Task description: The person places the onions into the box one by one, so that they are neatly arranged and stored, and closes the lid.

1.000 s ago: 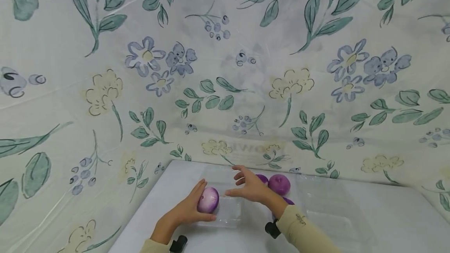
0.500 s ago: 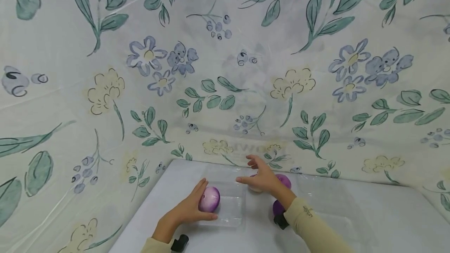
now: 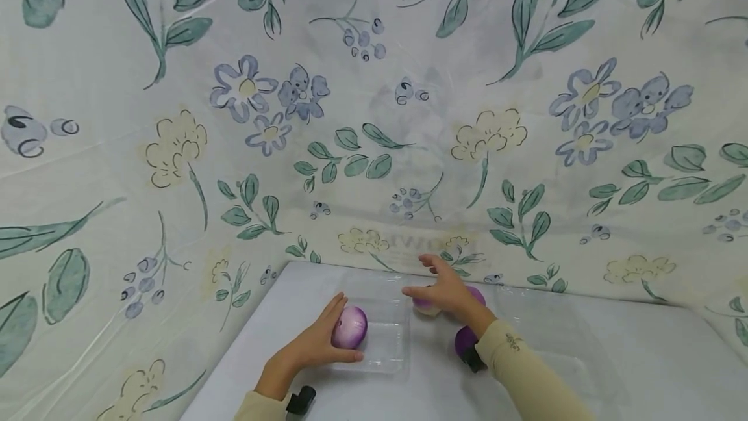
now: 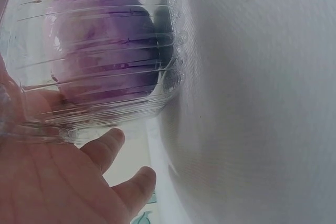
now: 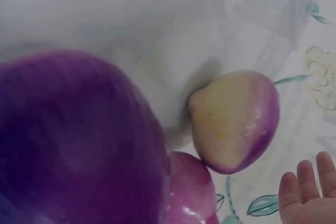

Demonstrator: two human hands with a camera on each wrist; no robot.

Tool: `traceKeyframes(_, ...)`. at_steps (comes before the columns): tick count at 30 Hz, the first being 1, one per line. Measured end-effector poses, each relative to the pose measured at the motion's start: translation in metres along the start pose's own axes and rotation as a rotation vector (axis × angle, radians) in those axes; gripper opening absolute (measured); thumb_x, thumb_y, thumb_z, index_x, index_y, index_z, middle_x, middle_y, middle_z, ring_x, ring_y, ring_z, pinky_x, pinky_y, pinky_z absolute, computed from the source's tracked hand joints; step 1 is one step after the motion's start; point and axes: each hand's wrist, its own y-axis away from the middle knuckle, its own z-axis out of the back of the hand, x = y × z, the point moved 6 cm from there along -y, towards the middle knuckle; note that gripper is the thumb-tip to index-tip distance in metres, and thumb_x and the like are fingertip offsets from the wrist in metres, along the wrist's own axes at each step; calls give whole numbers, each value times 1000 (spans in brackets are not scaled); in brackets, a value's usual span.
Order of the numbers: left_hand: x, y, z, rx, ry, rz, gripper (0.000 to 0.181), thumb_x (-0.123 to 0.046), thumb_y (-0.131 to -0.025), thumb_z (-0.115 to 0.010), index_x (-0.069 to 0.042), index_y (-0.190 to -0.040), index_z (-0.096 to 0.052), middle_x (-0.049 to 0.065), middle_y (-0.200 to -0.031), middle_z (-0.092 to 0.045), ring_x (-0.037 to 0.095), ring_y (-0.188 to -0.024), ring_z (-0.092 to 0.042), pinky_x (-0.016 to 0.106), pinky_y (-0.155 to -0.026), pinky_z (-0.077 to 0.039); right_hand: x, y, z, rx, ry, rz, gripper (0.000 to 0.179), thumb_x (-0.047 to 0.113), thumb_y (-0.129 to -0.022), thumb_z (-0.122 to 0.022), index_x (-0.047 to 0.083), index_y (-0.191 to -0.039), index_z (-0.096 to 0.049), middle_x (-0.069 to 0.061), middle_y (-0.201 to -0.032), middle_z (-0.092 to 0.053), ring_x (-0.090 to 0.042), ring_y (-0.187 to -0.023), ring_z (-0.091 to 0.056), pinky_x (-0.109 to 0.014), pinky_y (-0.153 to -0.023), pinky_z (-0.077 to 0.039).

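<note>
A red onion (image 3: 350, 327) sits inside a clear plastic container (image 3: 393, 357). My left hand (image 3: 310, 343) holds that onion loosely, thumb along its near side and fingers behind it. Through the ribbed wall in the left wrist view, the onion (image 4: 105, 45) shows as a blurred purple ball, and two fingertips (image 4: 135, 190) stick out below. My right hand (image 3: 447, 288) hovers with spread fingers over a pale-sided onion (image 3: 425, 305), holding nothing. In the right wrist view, the pale-sided onion (image 5: 236, 121), a magenta onion (image 5: 190, 190) and a large dark purple onion (image 5: 79, 140) stand close by.
A larger clear plastic tray (image 3: 555, 349) lies on the white table (image 3: 654, 343) at the right. One dark onion (image 3: 465, 340) is partly behind the right wrist camera (image 3: 472, 359). A floral cloth (image 3: 374, 115) rises behind the table.
My right hand has moved right and slightly back, away from the container, uncovering the pale-sided onion. The left hand and its onion keep nearly the same place.
</note>
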Motion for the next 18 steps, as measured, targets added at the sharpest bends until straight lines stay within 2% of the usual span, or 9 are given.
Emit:
traceKeyframes(7, 3, 2, 0, -2, 24, 10, 121, -47, -70, -86, 0, -157, -16, 21, -166, -6, 44, -151, -13, 65, -116, -24, -10, -2, 0, 48, 24, 13, 90, 44, -72, -86, 6, -144, -46, -16, -148, -48, -40, -136, -44, -57, -111, -37)
traceKeyframes(12, 2, 2, -2, 3, 23, -6, 120, -47, -71, -85, 1, -156, -16, 21, -165, -6, 44, -151, -12, 63, -116, -24, -20, -2, 1, 49, 47, -19, 91, 46, -72, -86, 7, -144, -46, -15, -148, -48, -39, -138, -43, -57, -112, -35)
traceKeyframes(18, 0, 1, -1, -3, 24, -13, 120, -47, -71, -85, 2, -156, -16, 21, -165, -6, 44, -151, -13, 64, -115, -24, -23, -4, 2, 51, 66, -20, 91, 46, -72, -86, 8, -145, -46, -13, -149, -48, -37, -140, -41, -57, -115, -33)
